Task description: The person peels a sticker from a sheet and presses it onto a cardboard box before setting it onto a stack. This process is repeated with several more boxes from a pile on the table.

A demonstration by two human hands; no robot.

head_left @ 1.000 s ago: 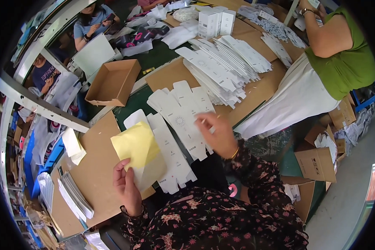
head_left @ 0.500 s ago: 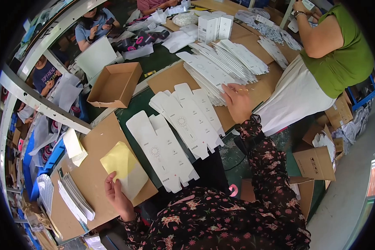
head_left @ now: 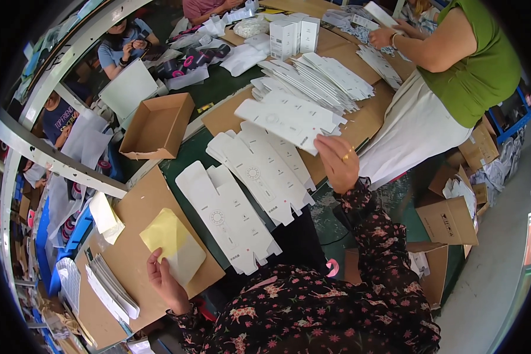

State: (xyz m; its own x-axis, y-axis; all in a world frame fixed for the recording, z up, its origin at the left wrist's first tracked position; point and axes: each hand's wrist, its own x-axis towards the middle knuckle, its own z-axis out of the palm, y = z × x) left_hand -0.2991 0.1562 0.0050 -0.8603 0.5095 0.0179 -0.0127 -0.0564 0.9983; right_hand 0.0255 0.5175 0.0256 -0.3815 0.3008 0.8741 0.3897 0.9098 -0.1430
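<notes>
My right hand pinches one corner of a flattened white carton, which is tilted over the near side of a fanned pile of similar flat cartons. Its far end overhangs other flat cartons that overlap in the middle of the table. Closer to me lies another flat white carton with tabs at its near end. At the left, my left hand holds the edge of a yellow-and-white sheet between thumb and fingers, above brown cardboard.
An open brown box sits beyond the cartons on the left. Several upright white boxes stand at the back. A co-worker in a green top works at the right. Paper stacks lie left of my left hand.
My right hand has taken hold of a flat carton from the pile and lifted it toward me. My left hand stays with the yellow-and-white sheet, almost unmoved.
</notes>
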